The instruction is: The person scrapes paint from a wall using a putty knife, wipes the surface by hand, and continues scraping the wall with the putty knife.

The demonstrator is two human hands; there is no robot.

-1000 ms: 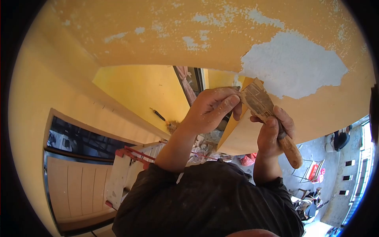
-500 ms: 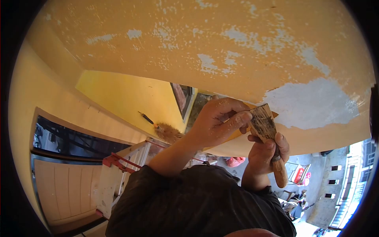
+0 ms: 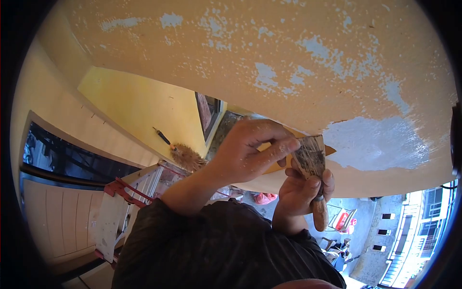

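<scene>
R hand [image 3: 301, 192] is gripping the scraper [image 3: 310, 156] by its wooden handle, just under the peeling yellow ceiling [image 3: 240, 72]. L hand [image 3: 255, 149] is pinching the blade w/ closed fingers. Likely best: fingers flat on the blade, clear of its edge.

Strong daylight comes in from the lower right of the frame, where the buildings outside [image 3: 416, 224] glare nearly white. The peeling orange plaster [image 3: 231, 62] is evenly lit, while the dark sleeves [image 3: 216, 241] sit in shade. The scraper [image 3: 310, 156] is sharp. Fisheye distortion bends straight edges, and a black vignette rings the frame.
</scene>
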